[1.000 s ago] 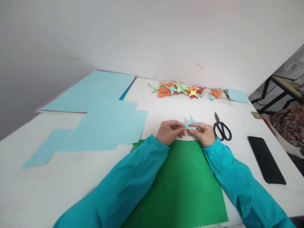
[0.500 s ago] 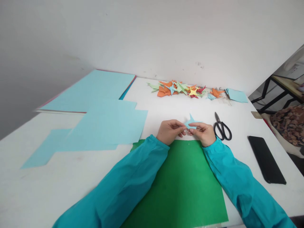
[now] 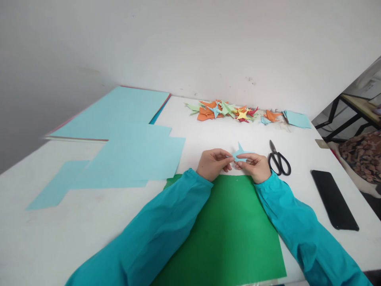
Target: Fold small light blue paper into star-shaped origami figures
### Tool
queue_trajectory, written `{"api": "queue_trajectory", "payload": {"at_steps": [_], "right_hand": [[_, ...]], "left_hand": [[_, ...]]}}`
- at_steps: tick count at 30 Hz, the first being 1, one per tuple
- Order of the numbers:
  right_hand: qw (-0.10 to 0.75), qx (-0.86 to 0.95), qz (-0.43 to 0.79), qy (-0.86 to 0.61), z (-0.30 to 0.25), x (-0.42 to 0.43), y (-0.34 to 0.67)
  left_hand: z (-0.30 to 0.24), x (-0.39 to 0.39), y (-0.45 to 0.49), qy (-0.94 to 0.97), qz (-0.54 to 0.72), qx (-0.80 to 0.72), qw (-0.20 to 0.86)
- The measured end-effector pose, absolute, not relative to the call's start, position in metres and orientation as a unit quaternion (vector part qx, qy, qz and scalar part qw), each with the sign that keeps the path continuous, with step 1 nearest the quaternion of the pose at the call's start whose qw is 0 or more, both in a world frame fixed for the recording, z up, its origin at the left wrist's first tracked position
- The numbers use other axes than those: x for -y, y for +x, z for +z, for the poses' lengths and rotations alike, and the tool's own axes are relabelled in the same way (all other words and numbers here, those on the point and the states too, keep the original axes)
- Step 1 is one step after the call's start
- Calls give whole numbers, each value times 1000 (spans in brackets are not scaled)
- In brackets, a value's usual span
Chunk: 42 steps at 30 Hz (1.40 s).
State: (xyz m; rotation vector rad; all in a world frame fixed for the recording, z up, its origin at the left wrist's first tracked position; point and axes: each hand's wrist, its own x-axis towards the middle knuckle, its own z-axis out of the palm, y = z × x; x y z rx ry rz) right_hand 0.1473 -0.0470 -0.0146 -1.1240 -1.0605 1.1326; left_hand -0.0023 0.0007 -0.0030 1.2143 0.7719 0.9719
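Observation:
Between my two hands is a small light-blue folded paper star, one point sticking up away from me. My left hand pinches its left side between thumb and fingers. On the other side my right hand is closed on its right part, thumb below and fingers above. The fingertips cover part of the folds. Both hands are just beyond the far edge of a green sheet that lies under my forearms.
Black-handled scissors and a black phone lie to the right. Along the wall are colourful folded paper shapes and a stack of light-blue squares. Large light-blue sheets spread across the left, beside a paper pile.
Hardly anything differs. Both hands keep hold of the paper star in the same place, with only a very slight shift of the view.

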Motion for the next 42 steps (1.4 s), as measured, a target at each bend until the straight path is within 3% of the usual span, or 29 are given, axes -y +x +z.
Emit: {"api": "queue_trajectory", "payload": {"at_steps": [42], "right_hand": [[550, 440, 498, -506, -8, 48, 145]], "left_hand": [[1, 2, -1, 551, 415, -336, 641]]}}
